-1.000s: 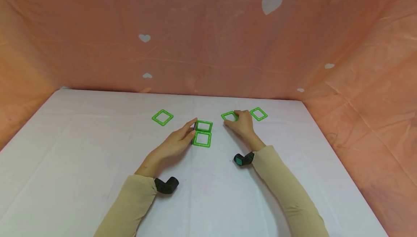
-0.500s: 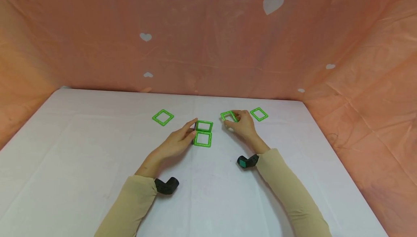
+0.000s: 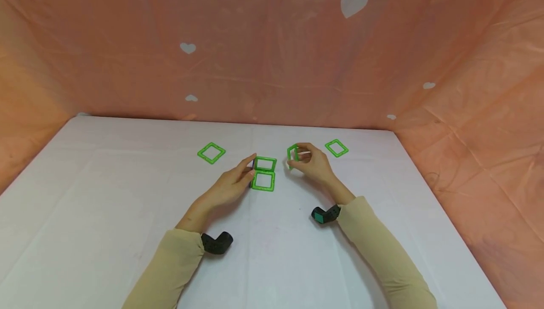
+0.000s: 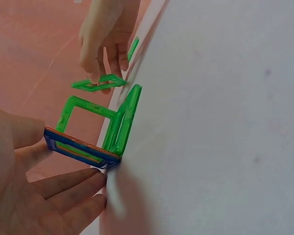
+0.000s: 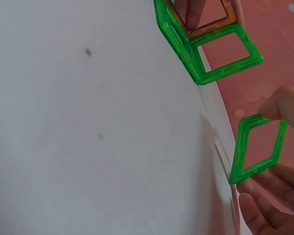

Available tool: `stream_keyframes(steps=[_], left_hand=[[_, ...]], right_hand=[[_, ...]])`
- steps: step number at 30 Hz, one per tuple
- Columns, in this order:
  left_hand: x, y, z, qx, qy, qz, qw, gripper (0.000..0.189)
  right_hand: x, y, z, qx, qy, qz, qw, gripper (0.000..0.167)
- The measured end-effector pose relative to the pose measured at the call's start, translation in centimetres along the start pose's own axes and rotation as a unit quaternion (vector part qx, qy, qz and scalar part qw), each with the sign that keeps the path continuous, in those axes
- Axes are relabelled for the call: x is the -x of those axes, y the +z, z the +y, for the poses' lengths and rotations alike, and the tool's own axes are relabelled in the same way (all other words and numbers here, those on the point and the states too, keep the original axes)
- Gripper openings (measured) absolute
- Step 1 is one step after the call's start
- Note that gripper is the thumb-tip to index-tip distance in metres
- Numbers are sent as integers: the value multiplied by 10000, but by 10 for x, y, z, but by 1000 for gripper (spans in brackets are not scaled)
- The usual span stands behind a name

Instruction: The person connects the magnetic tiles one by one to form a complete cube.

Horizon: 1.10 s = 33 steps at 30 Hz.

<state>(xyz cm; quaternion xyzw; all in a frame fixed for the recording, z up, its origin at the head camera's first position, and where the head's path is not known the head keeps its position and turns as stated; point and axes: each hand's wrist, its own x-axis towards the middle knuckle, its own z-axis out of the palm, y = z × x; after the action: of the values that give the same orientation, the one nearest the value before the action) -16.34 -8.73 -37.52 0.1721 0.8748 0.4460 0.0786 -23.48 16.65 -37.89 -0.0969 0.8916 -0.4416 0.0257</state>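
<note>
In the head view my left hand (image 3: 225,188) grips a small corner of joined magnetic tiles by its left side. That side is an upright tile, blue on one face and orange on the other (image 4: 81,151), held between thumb and fingers. One green square tile (image 4: 130,117) of the corner lies flat on the table, and another green tile (image 4: 90,106) stands upright at its far edge. To the right, my right hand (image 3: 314,162) pinches a separate green square tile (image 5: 240,152) by opposite edges, tilted up and apart from the corner.
Two loose green square tiles lie flat on the white-covered table: one at the back left (image 3: 206,158), the other at the back right (image 3: 332,151), just beyond my right hand. A pinkish-orange cloth (image 3: 263,63) with pale hearts hangs behind the table and at its sides.
My right hand has lifted its green tile from nearly flat on the table and tilted it upright, drawing it slightly left. The left hand and the joined tiles stay in place.
</note>
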Motion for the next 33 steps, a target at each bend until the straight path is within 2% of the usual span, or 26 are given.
stream_keyframes(steps=[10, 19, 24, 33], left_hand=[[1, 0, 0, 0, -23, -19, 10000, 53], [1, 0, -1, 7, -4, -23, 10000, 53], [0, 0, -1, 2, -30, -55, 10000, 53], [-1, 0, 2, -57, -42, -55, 10000, 53]], right_hand=[[5, 1, 2, -281, -627, -337, 9971, 62], [7, 0, 6, -505, -938, -622, 9924, 63], [10, 0, 5, -670, -976, -769, 9900, 62], [15, 3, 2, -874, -1459, -954, 9808, 61]])
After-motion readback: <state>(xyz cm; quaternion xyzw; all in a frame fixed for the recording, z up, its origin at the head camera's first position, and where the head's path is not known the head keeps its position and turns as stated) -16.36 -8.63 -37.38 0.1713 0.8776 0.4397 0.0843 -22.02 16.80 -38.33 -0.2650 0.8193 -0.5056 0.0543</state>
